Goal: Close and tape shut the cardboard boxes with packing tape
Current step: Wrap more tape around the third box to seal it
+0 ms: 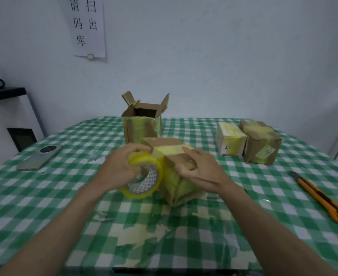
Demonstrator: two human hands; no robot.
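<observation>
Hands meet over a cardboard box [170, 148] at the centre of the checked worktop [243, 196]: the left hand [120, 166] grips a roll of yellow packing tape [144, 176] against the box's side, while the right hand [200, 166] presses flat on its closed top. An open box [140, 124] stands at 12 o'clock, two taped boxes [247, 142] at 2 o'clock, a utility knife [319, 198] at 3 o'clock, a phone [40, 156] at 9 o'clock.

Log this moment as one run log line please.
step: taping near box | left hand: grips tape roll | right hand: presses box top | far box: open
</observation>
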